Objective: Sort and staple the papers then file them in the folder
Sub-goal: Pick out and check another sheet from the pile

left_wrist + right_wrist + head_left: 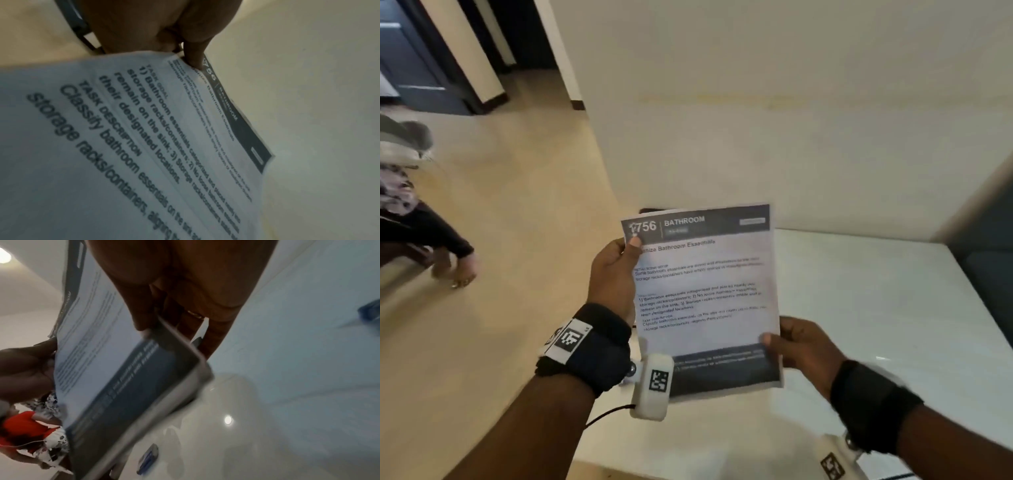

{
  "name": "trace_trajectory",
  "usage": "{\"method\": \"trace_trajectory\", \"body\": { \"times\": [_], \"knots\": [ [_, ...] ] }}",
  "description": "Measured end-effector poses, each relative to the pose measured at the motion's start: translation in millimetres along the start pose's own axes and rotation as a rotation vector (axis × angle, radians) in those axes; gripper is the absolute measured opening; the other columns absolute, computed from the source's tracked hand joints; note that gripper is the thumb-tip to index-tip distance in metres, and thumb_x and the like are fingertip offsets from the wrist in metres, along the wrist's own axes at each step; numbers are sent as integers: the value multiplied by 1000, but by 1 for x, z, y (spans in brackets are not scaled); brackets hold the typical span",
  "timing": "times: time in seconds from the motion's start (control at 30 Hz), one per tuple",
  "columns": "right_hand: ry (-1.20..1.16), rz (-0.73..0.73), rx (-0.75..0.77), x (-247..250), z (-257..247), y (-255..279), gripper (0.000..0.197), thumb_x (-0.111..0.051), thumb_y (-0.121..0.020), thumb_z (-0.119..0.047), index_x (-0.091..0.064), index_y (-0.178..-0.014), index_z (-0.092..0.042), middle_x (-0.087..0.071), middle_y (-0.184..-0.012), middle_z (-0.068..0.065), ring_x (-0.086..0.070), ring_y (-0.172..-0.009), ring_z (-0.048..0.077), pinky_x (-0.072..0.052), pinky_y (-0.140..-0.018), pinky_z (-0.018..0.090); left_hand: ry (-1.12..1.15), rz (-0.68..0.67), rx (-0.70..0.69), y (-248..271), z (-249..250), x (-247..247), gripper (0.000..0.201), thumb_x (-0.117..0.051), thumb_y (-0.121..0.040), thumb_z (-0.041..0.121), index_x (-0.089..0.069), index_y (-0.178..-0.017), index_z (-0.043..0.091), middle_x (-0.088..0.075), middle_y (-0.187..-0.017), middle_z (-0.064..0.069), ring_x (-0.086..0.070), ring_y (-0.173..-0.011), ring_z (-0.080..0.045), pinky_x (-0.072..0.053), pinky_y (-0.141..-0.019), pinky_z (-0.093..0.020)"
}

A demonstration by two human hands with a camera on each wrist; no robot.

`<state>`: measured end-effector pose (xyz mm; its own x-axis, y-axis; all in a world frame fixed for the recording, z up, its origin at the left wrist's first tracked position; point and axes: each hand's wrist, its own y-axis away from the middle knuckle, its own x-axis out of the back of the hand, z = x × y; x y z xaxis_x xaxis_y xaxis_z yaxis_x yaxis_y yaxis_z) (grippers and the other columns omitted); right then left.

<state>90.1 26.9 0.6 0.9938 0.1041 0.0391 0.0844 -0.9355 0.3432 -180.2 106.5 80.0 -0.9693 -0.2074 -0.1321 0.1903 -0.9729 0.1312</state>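
Note:
A stack of printed papers [705, 294] headed "BATHROOM" is held upright above the white table [876, 301]. My left hand [625, 250] pinches its top left corner, with the thumb on the front sheet. My right hand [779, 342] grips the lower right edge, thumb in front and fingers behind. The left wrist view shows the papers [123, 146] close up, with the thumb [194, 55] on the corner. In the right wrist view the papers [98, 356] show several sheet edges, and a small blue stapler [148, 457] lies on the table [267, 418] below them.
A blurred blue object [370, 311] lies far off on the table. Another person [421, 233] sits at the left over the beige floor. A white wall [791, 102] rises behind the table. A dark edge [650, 209] peeks out behind the papers' top.

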Motion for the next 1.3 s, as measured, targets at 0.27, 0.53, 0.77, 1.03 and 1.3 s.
{"method": "trace_trajectory", "body": {
  "times": [0.27,0.53,0.77,1.03,1.3],
  "knots": [
    [96,165,59,-69,25,-48,20,-49,-101,-11,-68,-94,-7,-66,-74,16,-51,-44,25,-45,-41,33,-105,140,184,-64,-30,54,54,-59,-88,52,-58,-119,7,-72,-110,-11,-69,-95,-33,-54,-89,-51],
    [18,241,45,-109,15,-136,15,-51,-100,-20,-63,-103,-13,-67,-101,18,-63,-69,29,-49,-44,31,-356,283,324,-77,-57,82,71,-62,-90,22,-23,-148,16,-52,-132,-16,-57,-114,-36,-48,-99,-49],
    [243,303,-172,-88,27,-150,32,-52,-98,-29,-47,-129,-25,-60,-109,8,-65,-90,30,-61,-69,45,-574,250,285,-76,-66,74,74,-59,-96,20,-12,-154,12,-36,-152,-18,-44,-132,-36,-38,-104,-40],
    [938,338,-97,58,52,-64,57,-47,-77,11,-61,-123,-19,-60,-120,7,-55,-115,29,-41,-97,31,-945,-110,115,-46,-87,31,72,-63,-93,24,-25,-153,15,-40,-153,-10,-41,-137,-31,-33,-114,-42],
    [1227,150,-483,127,88,-6,60,-68,-84,-23,-46,-140,-28,-40,-143,5,-47,-128,33,-44,-103,40,-1041,-306,-74,-24,-85,-3,62,-63,-95,21,-34,-149,18,-38,-154,-4,-37,-140,-25,-29,-117,-41]
  ]
}}
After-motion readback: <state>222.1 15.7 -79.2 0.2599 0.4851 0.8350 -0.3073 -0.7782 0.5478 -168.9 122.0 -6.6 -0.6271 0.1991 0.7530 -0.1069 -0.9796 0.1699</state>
